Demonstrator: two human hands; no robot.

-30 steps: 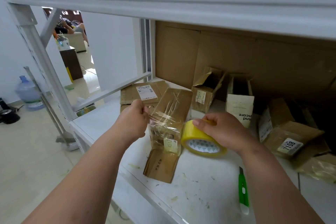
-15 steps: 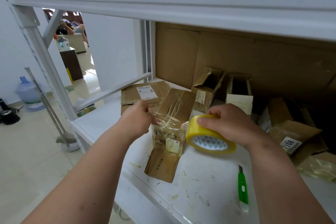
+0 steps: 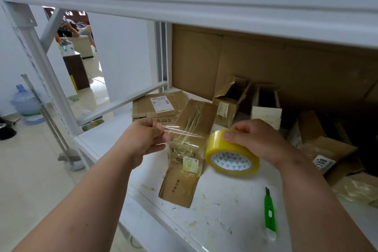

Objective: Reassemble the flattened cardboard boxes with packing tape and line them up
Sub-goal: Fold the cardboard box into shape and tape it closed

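Tape roll [image 3: 232, 152], yellow with white patterned core, gripped from above by right hand [image 3: 252, 140] over shelf [image 3: 214, 215] near front edge, clear strip [image 3: 185, 132] pulled taut to left hand [image 3: 143, 139] pinching its end, above upright brown box [image 3: 187, 151].

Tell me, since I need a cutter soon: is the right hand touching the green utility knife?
Apart. The head view shows the right hand gripping the yellow tape roll, while the green utility knife lies on the white shelf nearer the camera, bare surface between them.
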